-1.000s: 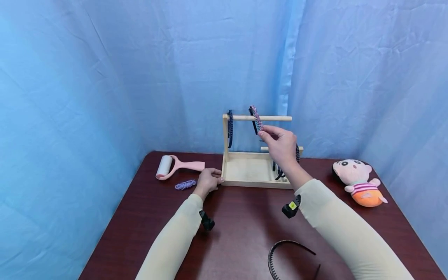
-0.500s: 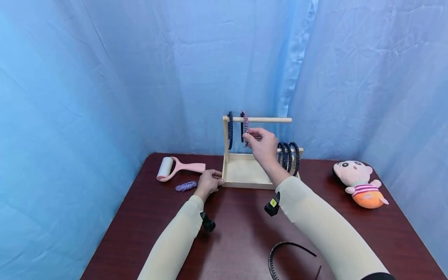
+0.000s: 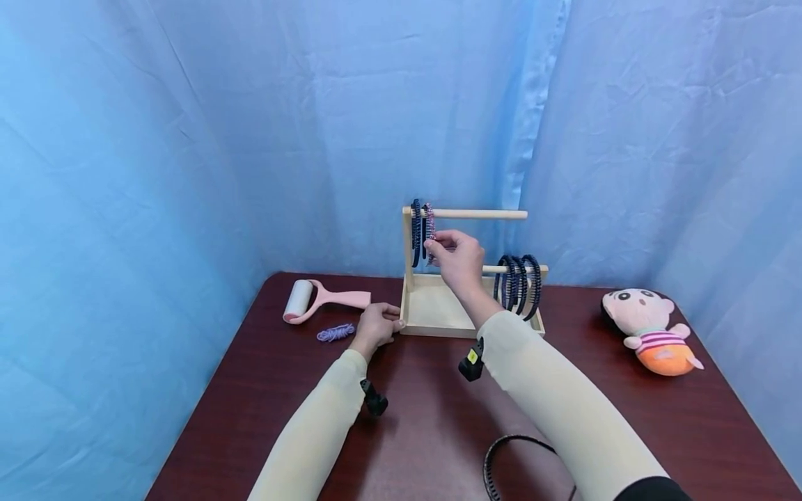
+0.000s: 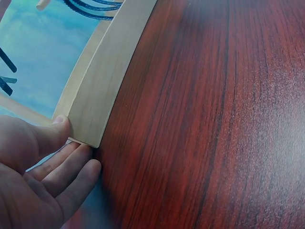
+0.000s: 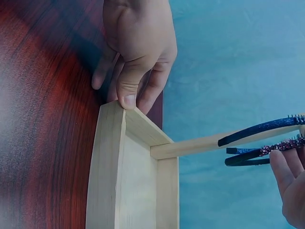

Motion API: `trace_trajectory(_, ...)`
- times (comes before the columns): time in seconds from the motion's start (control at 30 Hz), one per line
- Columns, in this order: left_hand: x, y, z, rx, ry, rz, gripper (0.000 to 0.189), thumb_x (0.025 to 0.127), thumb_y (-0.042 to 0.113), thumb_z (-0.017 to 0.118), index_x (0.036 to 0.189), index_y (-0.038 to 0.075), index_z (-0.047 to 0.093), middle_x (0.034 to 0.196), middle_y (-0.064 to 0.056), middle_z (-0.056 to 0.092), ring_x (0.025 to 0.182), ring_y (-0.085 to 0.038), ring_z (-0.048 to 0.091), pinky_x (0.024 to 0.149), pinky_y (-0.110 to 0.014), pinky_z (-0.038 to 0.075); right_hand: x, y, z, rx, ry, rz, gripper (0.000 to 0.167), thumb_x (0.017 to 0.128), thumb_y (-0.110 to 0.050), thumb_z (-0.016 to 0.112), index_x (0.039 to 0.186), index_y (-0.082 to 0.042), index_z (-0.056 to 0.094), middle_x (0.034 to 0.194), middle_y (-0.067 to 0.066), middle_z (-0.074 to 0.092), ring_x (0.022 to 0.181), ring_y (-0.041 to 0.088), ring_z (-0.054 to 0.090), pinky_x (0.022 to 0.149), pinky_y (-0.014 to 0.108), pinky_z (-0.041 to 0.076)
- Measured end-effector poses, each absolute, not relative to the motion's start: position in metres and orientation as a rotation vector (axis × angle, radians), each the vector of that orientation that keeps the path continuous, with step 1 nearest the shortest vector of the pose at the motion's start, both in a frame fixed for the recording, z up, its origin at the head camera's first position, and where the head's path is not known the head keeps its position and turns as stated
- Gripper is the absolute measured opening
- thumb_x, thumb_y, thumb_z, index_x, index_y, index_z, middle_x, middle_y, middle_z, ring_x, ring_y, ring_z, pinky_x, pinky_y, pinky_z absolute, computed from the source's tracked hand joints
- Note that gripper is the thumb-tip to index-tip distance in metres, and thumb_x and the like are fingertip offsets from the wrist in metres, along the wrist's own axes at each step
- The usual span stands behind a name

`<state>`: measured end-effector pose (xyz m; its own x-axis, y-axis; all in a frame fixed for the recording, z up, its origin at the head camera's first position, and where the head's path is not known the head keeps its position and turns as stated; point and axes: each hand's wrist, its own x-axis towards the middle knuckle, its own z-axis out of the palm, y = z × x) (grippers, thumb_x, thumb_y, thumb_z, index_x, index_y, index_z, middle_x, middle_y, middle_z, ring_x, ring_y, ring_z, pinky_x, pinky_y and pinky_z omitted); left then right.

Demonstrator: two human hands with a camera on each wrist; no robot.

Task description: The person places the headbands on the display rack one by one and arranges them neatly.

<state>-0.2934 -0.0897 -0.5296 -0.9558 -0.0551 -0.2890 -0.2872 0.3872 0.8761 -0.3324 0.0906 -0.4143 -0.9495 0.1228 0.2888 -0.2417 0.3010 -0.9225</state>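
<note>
A wooden headband rack [image 3: 438,331] has a shallow tray, a tall upper bar [image 3: 482,214] and a lower bar. My right hand [image 3: 460,264] pinches a headband with pink glitter [image 3: 430,217], which hangs over the upper bar near its left end. Just left of it hangs a dark blue headband [image 3: 415,240]. My left hand [image 3: 377,325] holds the tray's front left corner, thumb on the rim and fingers against the outside, as the right wrist view shows. Several dark toothed headbands [image 3: 519,282] hang on the lower bar at right.
Left of the rack lie a pink lint roller [image 3: 326,298] and a bundle of lilac cord [image 3: 335,332]. A plush doll [image 3: 654,334] lies at the right. Near the front, a dark headband [image 3: 489,466] is partly hidden by my right sleeve. Blue curtains surround the table.
My right hand has moved left, sliding the glitter headband along the upper bar until it is close beside the dark blue one. My left hand stays on the tray corner.
</note>
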Motion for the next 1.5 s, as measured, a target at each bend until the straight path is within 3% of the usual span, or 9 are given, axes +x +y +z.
trace_trajectory(0.17,-0.291,-0.088,-0.528,-0.288,2.414,1.61,0.028,0.096,0.011,0.073,0.124,0.007,0.071,0.115,-0.013,0.073,0.099,-0.03,0.072,0.065,-0.033,0.059,-0.333,0.09,-0.415,0.089,-2.285,1.688,0.023,0.093,-0.022,0.079,0.109,-0.006,0.077,0.096,0.011,0.077,0.083,0.033,0.076,0.069,0.033,0.062)
trace_trajectory(0.37,-0.29,-0.088,-0.528,-0.278,2.425,1.604,0.028,0.095,0.011,0.075,0.123,0.007,0.072,0.113,-0.013,0.073,0.098,-0.03,0.072,0.064,-0.031,0.059,-0.332,0.091,-0.416,0.067,-2.336,1.573,0.022,0.091,-0.029,0.081,0.106,-0.013,0.079,0.093,0.005,0.077,0.081,0.023,0.073,0.066,0.031,0.054)
trace_trajectory(0.6,-0.291,-0.087,-0.529,-0.277,2.423,1.607,0.028,0.094,0.01,0.076,0.122,0.006,0.072,0.112,-0.012,0.073,0.097,-0.029,0.072,0.064,-0.032,0.059,-0.332,0.098,-0.418,0.128,-2.359,1.561,0.027,0.091,-0.032,0.081,0.11,-0.013,0.079,0.097,0.005,0.078,0.087,0.02,0.074,0.08,0.038,0.058)
trace_trajectory(0.9,-0.295,-0.086,-0.531,-0.273,2.435,1.58,0.028,0.095,0.011,0.075,0.123,0.008,0.072,0.112,-0.011,0.073,0.096,-0.027,0.072,0.064,-0.032,0.059,-0.315,0.118,-0.408,0.244,-2.446,1.534,0.037,0.092,-0.035,0.08,0.124,-0.017,0.075,0.116,0.003,0.076,0.105,0.019,0.073,0.091,0.041,0.058)
trace_trajectory(1.1,-0.297,-0.087,-0.53,-0.251,2.454,1.575,0.03,0.096,0.01,0.074,0.125,0.006,0.071,0.113,-0.012,0.072,0.094,-0.025,0.072,0.066,-0.032,0.059,-0.29,0.148,-0.396,0.356,-2.528,1.433,0.039,0.092,-0.042,0.078,0.124,-0.02,0.074,0.119,0.003,0.075,0.107,0.022,0.071,0.09,0.044,0.058)
trace_trajectory(1.23,-0.298,-0.088,-0.531,-0.246,2.456,1.574,0.031,0.096,0.01,0.073,0.126,0.004,0.07,0.114,-0.013,0.072,0.097,-0.027,0.072,0.066,-0.032,0.059,-0.263,0.171,-0.395,0.441,-2.579,1.378,0.038,0.091,-0.044,0.078,0.122,-0.021,0.074,0.117,0.001,0.075,0.101,0.02,0.073,0.084,0.039,0.06)
trace_trajectory(1.37,-0.302,-0.089,-0.532,-0.264,2.444,1.572,0.031,0.097,0.01,0.072,0.127,0.004,0.069,0.115,-0.013,0.072,0.098,-0.029,0.072,0.068,-0.033,0.06,-0.234,0.195,-0.403,0.537,-2.604,1.295,0.033,0.091,-0.037,0.08,0.118,-0.02,0.075,0.111,-0.001,0.076,0.09,0.014,0.072,0.075,0.03,0.059)
trace_trajectory(1.5,-0.304,-0.09,-0.533,-0.278,2.443,1.565,0.03,0.097,0.011,0.072,0.126,0.005,0.07,0.115,-0.013,0.072,0.097,-0.028,0.071,0.069,-0.034,0.06,-0.203,0.219,-0.421,0.637,-2.6,1.28,0.029,0.088,-0.026,0.084,0.115,-0.018,0.076,0.109,-0.001,0.076,0.09,0.012,0.072,0.076,0.028,0.06)
